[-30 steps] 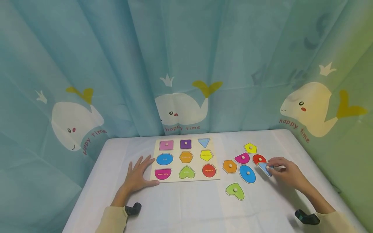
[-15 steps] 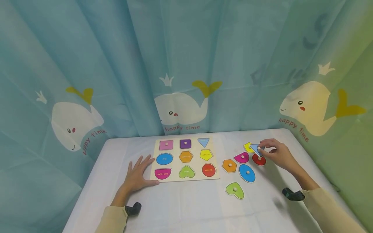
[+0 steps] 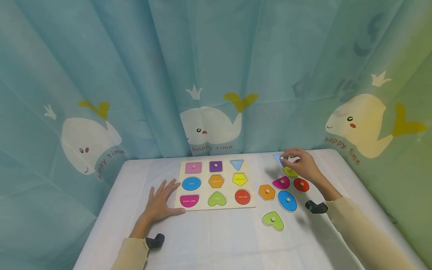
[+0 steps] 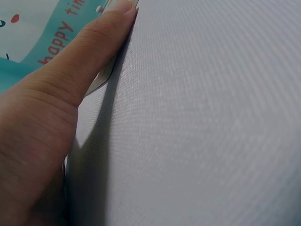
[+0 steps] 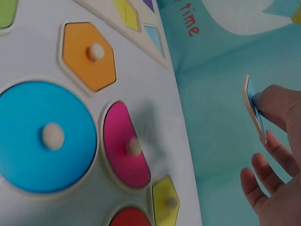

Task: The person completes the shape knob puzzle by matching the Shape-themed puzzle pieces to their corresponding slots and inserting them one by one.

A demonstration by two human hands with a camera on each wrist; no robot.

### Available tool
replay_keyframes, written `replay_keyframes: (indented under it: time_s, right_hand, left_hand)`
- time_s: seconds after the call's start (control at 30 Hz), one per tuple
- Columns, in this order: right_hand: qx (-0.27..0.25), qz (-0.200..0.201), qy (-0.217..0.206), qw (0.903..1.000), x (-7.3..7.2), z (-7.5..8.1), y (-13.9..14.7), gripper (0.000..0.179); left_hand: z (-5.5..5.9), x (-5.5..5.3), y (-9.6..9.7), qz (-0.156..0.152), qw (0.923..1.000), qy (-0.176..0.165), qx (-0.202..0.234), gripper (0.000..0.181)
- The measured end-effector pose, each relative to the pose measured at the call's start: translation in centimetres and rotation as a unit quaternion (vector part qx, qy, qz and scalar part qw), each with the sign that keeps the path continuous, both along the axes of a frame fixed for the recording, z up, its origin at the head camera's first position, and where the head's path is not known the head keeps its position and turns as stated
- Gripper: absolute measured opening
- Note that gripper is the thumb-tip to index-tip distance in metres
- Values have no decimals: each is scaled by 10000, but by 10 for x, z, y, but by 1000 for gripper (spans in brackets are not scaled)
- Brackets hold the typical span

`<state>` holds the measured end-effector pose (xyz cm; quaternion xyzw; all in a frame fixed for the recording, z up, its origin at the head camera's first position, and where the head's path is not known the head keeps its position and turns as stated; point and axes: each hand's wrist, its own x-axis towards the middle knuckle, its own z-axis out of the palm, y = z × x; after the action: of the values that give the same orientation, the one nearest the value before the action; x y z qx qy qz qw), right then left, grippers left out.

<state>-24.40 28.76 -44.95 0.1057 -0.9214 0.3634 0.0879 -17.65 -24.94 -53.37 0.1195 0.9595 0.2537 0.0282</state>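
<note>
Right hand: mine (image 3: 300, 165), thumb and forefinger pinched together on the small knob of the blue triangle piece (image 3: 277, 158); in the right wrist view the other fingers stand off from the piece.
Blue triangle: held up off the table (image 3: 209, 243), beyond the yellow pentagon piece (image 3: 291, 173) and to the right of the board; right wrist view shows it tilted, nearly edge-on, the knob largely hidden by my fingers.
Left hand: mine (image 3: 161, 202), fingers spread apart, clamped on nothing; fingertips at the left edge of the board, thumb on its near left corner.
Board: cream puzzle board (image 3: 228, 188), flat on the white cloth, three rows of three shapes.
Seated pieces: pink rectangle (image 3: 190, 169) and purple square (image 3: 213, 168), both with knobs, far row.
Knobless spaces: triangle, oval, hexagon, pentagon, half round, heart, circle; printed names, some too small to read.
Loose pieces: right of the board, knobs up: magenta half round (image 3: 279, 183), red circle (image 3: 298, 186), orange hexagon (image 3: 264, 193), blue oval (image 3: 286, 204), green heart (image 3: 277, 224); the heart lies nearest me, apart from the cluster.
Backdrop: blue-green curtain (image 3: 287, 56) with white whales, lettered "happy time".
</note>
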Motion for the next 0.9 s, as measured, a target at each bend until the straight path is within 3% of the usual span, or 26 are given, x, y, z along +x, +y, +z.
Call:
replay_keyframes:
  time_s: [0.53, 0.9]
  right_hand:
    - [-452, 261, -186, 9985, -42, -13, -69, 17]
    - [-522, 462, -233, 9973, -58, -28, -113, 18]
  left_hand:
    - [1, 1, -1, -9, 10000, 76, 26, 102]
    - [2, 0, 0, 10, 10000, 30, -23, 103]
